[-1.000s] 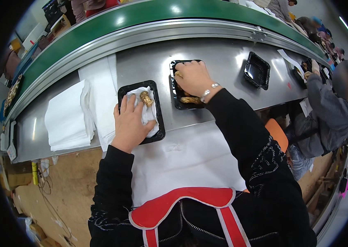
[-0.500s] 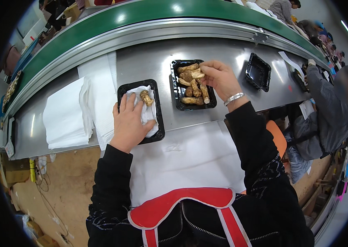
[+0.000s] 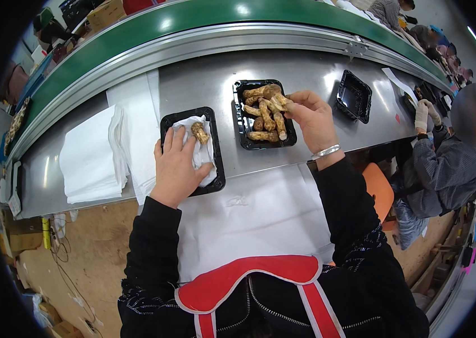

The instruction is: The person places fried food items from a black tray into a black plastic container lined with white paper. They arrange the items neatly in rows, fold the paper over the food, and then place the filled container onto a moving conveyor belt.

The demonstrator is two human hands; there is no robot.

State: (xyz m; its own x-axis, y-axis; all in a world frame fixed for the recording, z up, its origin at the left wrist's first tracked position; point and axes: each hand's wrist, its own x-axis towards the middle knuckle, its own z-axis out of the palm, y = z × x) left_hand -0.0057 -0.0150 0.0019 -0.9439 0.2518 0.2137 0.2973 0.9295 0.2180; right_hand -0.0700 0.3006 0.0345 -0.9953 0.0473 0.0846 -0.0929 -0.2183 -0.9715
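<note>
mushroom (image 3: 281, 103) pinched by right hand (image 3: 315, 121) over black tray (image 3: 239, 119) | paper liner (image 3: 208, 153) touched by spread left hand (image 3: 177, 168), nothing grasped

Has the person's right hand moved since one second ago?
Yes. Judged against the mushroom tray, the right hand has moved to the right, from over the tray to its right edge.

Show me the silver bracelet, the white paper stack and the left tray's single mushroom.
Silver bracelet (image 3: 326, 151): head view, middle of band.
White paper stack (image 3: 91, 156): head view, top sheet.
Single mushroom (image 3: 199, 133): head view, its middle.
</note>
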